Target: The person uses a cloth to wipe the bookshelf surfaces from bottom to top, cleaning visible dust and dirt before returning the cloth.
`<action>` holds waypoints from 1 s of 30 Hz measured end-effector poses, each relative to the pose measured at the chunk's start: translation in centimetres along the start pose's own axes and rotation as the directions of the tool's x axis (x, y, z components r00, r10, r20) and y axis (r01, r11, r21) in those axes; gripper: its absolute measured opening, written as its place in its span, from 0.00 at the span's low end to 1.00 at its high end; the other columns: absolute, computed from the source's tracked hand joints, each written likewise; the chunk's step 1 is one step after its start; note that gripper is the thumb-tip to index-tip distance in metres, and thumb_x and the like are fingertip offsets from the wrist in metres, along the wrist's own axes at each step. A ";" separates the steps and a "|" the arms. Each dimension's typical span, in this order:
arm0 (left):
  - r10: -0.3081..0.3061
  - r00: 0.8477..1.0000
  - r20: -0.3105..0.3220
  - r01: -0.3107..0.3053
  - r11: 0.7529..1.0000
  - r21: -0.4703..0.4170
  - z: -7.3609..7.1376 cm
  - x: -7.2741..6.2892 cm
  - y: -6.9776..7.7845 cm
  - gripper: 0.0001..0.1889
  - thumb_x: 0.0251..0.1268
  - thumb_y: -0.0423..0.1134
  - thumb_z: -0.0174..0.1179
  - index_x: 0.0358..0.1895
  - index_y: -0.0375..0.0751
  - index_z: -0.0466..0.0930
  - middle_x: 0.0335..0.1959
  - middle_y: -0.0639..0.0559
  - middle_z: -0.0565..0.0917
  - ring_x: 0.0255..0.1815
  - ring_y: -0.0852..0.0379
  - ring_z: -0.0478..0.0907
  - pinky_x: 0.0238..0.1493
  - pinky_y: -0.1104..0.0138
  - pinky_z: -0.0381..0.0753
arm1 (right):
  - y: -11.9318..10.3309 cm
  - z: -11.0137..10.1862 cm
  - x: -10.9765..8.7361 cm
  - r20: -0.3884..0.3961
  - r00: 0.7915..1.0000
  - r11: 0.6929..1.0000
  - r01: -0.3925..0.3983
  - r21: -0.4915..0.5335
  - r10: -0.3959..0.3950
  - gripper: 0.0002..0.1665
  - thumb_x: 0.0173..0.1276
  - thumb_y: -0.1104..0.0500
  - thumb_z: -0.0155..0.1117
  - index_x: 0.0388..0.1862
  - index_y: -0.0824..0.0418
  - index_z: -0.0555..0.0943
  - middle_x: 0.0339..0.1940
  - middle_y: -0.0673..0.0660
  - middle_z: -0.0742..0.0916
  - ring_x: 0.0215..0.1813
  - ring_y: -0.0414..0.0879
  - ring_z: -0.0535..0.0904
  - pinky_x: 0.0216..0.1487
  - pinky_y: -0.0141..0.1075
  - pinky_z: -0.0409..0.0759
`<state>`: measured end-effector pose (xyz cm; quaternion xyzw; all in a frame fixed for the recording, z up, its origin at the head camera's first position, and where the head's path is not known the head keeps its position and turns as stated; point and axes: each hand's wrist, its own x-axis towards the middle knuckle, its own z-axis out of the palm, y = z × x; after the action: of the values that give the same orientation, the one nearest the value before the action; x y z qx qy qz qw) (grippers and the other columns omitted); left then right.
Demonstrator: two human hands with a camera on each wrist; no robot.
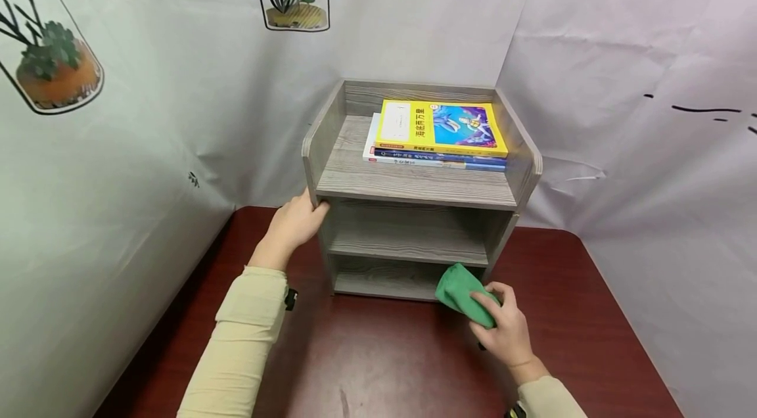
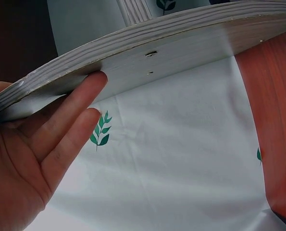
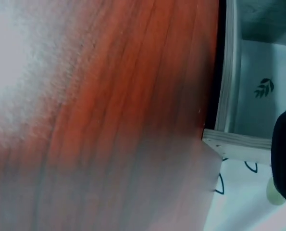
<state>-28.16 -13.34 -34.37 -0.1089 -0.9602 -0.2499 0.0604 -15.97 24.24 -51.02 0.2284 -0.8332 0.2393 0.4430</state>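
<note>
Right hand (image 1: 505,328) is clamped on the green cloth (image 1: 460,292), which pokes out past the fingertips; left hand (image 1: 294,222) grips the gray shelf (image 1: 408,183) between thumb and fingers. I'd brace firmly there, cloth bunched.

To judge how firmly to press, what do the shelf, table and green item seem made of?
Shelf: probably layered board, such as plywood, with matte grey wood grain; stripes line its edge. Table: wood or laminate imitating it, reddish-brown and glossy, showing grain and glare. Green item: apparently soft matte fabric, bunched and creased.
</note>
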 end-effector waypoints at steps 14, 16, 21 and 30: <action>0.003 1.000 0.000 -0.003 1.000 -0.003 -0.1 -0.1 0.0 0.31 0.66 0.49 0.39 0.69 0.40 0.54 0.34 0.38 0.80 0.26 0.47 0.72 0.25 0.57 0.65 | -1.5 1.0 1.3 0.069 0.969 0.940 -0.210 -0.268 0.236 0.27 0.39 0.60 0.69 0.46 0.56 0.84 0.43 0.66 0.74 0.34 0.59 0.76 0.21 0.50 0.74; 0.005 1.000 0.001 -0.005 1.000 -0.006 -0.1 0.0 0.1 0.30 0.65 0.49 0.39 0.69 0.40 0.55 0.34 0.38 0.80 0.26 0.47 0.72 0.25 0.57 0.65 | -1.8 1.2 1.4 0.061 0.964 0.926 -0.229 -0.299 0.258 0.28 0.39 0.61 0.71 0.47 0.56 0.83 0.43 0.67 0.74 0.36 0.60 0.75 0.22 0.51 0.75; 0.002 1.000 -0.002 -0.002 1.000 -0.002 -0.1 0.0 0.0 0.30 0.66 0.49 0.40 0.69 0.41 0.55 0.32 0.40 0.80 0.25 0.47 0.72 0.25 0.58 0.65 | -2.7 1.8 1.9 0.076 0.935 0.887 -0.298 -0.353 0.345 0.31 0.40 0.61 0.73 0.50 0.58 0.82 0.44 0.67 0.73 0.41 0.61 0.73 0.24 0.53 0.75; 0.003 1.000 -0.003 -0.003 1.000 0.001 -0.1 0.0 0.0 0.30 0.66 0.49 0.40 0.69 0.40 0.55 0.26 0.42 0.78 0.24 0.48 0.72 0.24 0.58 0.64 | -3.8 2.2 2.5 -0.006 0.889 0.837 -0.433 -0.335 0.458 0.38 0.39 0.63 0.77 0.55 0.56 0.79 0.46 0.65 0.72 0.43 0.60 0.71 0.23 0.54 0.73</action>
<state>-28.19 -13.42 -34.30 -0.1101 -0.9600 -0.2496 0.0623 -16.33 19.52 -49.24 -0.0398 -0.9072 0.1855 0.3756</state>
